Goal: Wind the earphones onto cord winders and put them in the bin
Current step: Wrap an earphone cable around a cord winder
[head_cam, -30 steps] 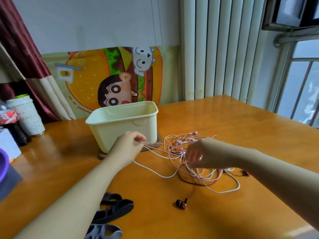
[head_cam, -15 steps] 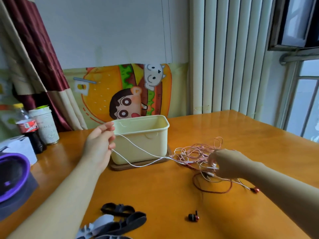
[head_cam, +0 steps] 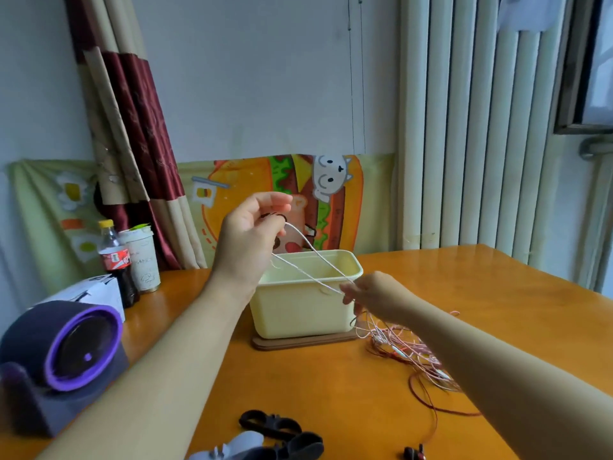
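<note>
Head view: the task looks barely begun. The left grip (head_cam: 248, 234), raised above the bin (head_cam: 298, 313), pinches a white earphone cord (head_cam: 311, 263) between thumb and fingertips. The right grip (head_cam: 368, 293), lower and just beside the bin's right end, pinches the same cord, which runs taut between them. The other earphones (head_cam: 408, 353) lie tangled on the tabletop (head_cam: 331, 386), right of the bin. The cord winders (head_cam: 275, 429) lie unused at the near edge. What shows of the bin's inside holds nothing, so all the winding and binning is left to do.
</note>
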### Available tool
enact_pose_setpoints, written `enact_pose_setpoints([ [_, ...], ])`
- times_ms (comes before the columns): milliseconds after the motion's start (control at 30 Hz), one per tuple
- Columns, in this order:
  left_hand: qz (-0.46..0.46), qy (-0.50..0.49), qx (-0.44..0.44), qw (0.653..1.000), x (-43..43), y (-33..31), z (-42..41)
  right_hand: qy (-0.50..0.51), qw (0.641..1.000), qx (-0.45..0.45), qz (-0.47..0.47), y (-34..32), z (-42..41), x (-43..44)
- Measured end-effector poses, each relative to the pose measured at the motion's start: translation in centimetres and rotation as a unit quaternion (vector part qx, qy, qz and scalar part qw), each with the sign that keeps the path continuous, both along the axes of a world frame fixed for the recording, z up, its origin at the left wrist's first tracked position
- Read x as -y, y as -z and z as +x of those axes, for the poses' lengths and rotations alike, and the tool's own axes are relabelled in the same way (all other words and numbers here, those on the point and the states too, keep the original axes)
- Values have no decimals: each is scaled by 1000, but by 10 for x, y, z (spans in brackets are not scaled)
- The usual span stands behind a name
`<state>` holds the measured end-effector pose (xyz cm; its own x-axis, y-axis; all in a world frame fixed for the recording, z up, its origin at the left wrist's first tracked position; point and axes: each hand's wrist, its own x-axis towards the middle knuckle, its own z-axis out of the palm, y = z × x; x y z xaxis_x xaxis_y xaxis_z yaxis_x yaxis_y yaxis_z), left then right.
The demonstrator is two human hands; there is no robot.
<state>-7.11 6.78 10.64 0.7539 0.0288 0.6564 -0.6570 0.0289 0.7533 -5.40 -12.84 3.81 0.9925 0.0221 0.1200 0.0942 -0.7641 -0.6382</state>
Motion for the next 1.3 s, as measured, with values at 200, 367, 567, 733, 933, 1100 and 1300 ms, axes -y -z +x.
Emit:
enact_pose_setpoints([
  [200,192,-153,86,966,-22,-9,6,115,991,4,65,-20,5,38],
  [367,303,-281,87,907,-39,4,26,189,959,21,211,-29,-7,73],
  [567,4,-118,-169,978,-52,0,32,196,902,-10,385,-34,-18,89],
  [733,-93,116,-364,919,-47,0,24,104,844,-72,522,-46,-20,80],
  [933,40,-11,-277,960,-36,-9,25,4,836,-11,548,-68,-24,63],
  [1100,151,-143,-162,965,-31,-8,22,-72,783,112,608,-100,-32,55],
  [1300,189,-218,-115,950,-38,-4,29,-105,811,171,550,-118,-42,50],
])
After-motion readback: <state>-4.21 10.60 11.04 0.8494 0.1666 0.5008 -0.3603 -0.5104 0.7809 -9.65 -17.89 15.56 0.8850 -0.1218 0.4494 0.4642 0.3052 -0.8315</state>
